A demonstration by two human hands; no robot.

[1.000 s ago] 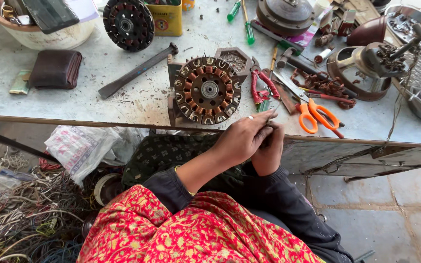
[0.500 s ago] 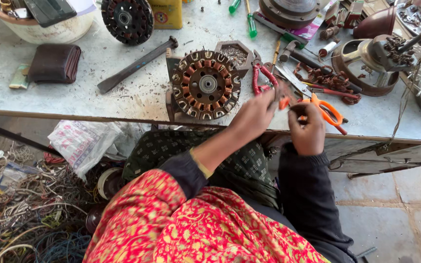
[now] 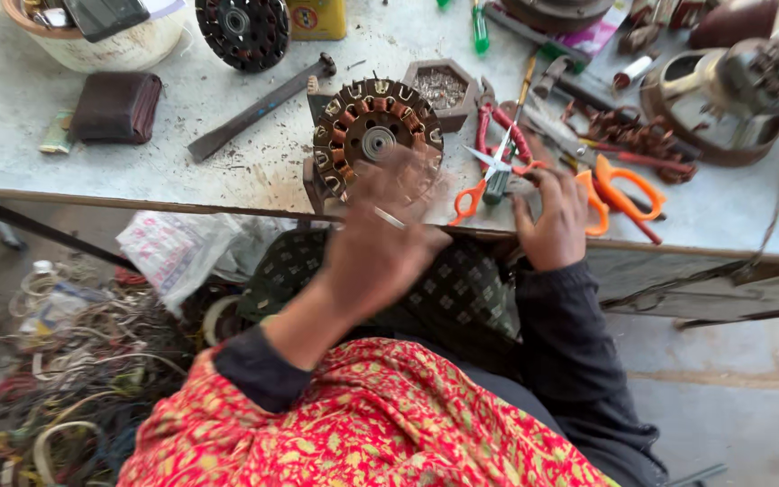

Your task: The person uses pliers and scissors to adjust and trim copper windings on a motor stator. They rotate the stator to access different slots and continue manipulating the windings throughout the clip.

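The left hand [image 3: 380, 239] is blurry. It is held up over the near edge of the table, right in front of the round motor part [image 3: 374, 140]. A thin pale strip [image 3: 389, 217] sticks out between its fingers, so the hand looks closed on the strip, but the blur makes it hard to be sure. The right hand [image 3: 554, 216] rests at the table edge with its fingers bent down onto small orange-handled scissors [image 3: 489, 176]. I cannot tell if it really holds them or only touches them.

The round motor part stands on the grey table [image 3: 137, 162], close to the near edge. It has copper wire coils all around and a hole in the middle. Just behind it sits a little six-sided tray [image 3: 442, 88] with tiny bits inside. Red-handled pliers [image 3: 498, 126] lie right next to the tray. A bigger pair of orange scissors [image 3: 624, 194] lies just to the right of the right hand.

Farther left on the table are a long dark metal bar [image 3: 254, 110], a brown wallet [image 3: 117, 106], a second round coil part [image 3: 243, 29] and a white bowl [image 3: 110, 45]. A yellow tin [image 3: 317, 18] stands at the back. Under the table, on the left, is a messy heap of wires [image 3: 56, 361] and a white plastic bag [image 3: 173, 252]. The person wears a red cloth with flowers [image 3: 362, 424] and dark sleeves.
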